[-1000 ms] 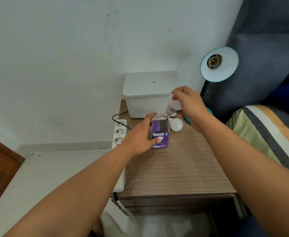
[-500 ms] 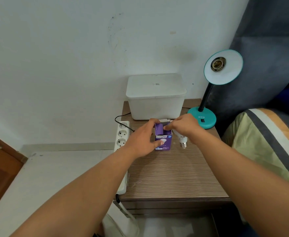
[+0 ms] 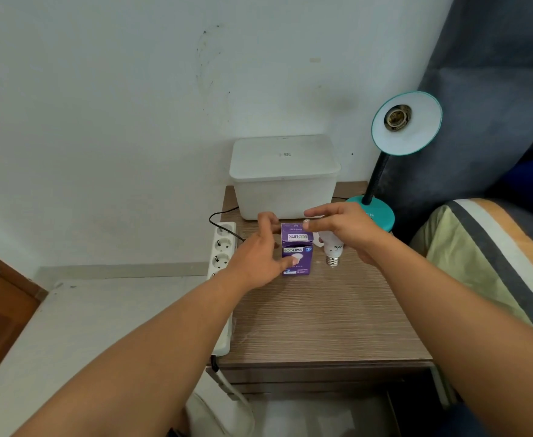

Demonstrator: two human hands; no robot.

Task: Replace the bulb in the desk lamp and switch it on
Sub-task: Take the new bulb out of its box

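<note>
A teal desk lamp (image 3: 375,212) stands at the table's back right; its shade (image 3: 412,137) faces me with an empty socket (image 3: 397,116). A purple bulb box (image 3: 296,246) stands upright in the middle of the table, its top flap folded down. My left hand (image 3: 255,253) grips it, thumb on the front and fingers at the left rear. My right hand (image 3: 344,228) hovers with fingers apart, the index tip on the flap. A white bulb (image 3: 330,249) lies on the table under that hand, screw base toward me.
A white lidded container (image 3: 285,178) sits against the wall behind the box. A white power strip (image 3: 222,253) with a black cord runs along the left edge of the wooden table (image 3: 322,316). A striped pillow (image 3: 486,257) and a dark headboard border the right.
One second ago my right hand held a bulb over the open box. That bulb is now out of sight, the flap is down, and my right hand rests at the box top.
</note>
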